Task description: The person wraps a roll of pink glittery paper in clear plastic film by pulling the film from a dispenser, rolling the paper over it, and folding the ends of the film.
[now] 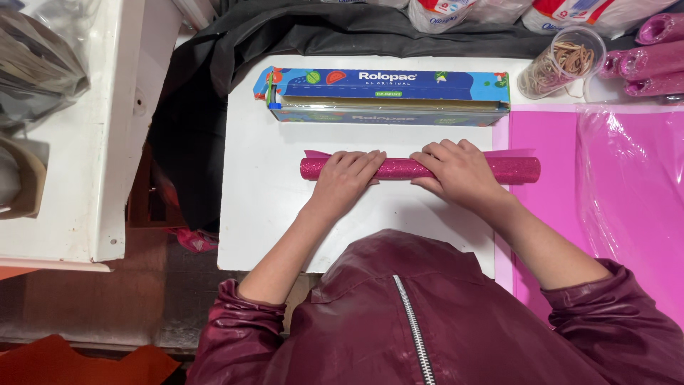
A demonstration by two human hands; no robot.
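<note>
I'm pressing my left hand (pixel 347 173) and right hand (pixel 456 171) palm-down, fingers curled over a glittery pink roll (pixel 406 169) lying across the white table (pixel 271 207), just below a long blue box (pixel 388 95) of wrap.

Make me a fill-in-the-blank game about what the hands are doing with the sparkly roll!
1. Both hands, the left hand and the right hand, rest on a glittery ____ roll.
2. The long blue box lies ____ the roll, farther from the person.
3. The clear cup holds rubber ____.

Missing words: pink; behind; bands
</note>
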